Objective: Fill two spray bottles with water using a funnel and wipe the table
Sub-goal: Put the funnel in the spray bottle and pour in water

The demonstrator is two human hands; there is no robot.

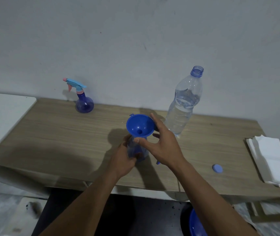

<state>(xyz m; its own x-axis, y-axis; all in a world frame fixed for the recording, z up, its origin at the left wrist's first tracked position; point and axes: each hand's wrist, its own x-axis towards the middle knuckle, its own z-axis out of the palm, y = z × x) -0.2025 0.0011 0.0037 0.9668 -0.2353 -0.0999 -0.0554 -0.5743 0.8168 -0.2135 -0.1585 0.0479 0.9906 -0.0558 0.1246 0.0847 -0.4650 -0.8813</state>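
Seating the funnel in the near spray bottle.
Head view: left hand [124,156] wraps the open spray bottle [136,151] mid-worktop [59,133]; right hand [161,143] pinches the blue funnel [139,127] rim. Best keep the spout plumb before pouring from the uncapped water bottle [183,103]. No readable labels.

A wooden table [54,133] carries a spray bottle [84,103], water bottle [181,106], cap [217,168] and napkins [272,159].

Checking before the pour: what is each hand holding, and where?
Left hand grips the open spray bottle around its body. Right hand pinches the funnel at its rim.
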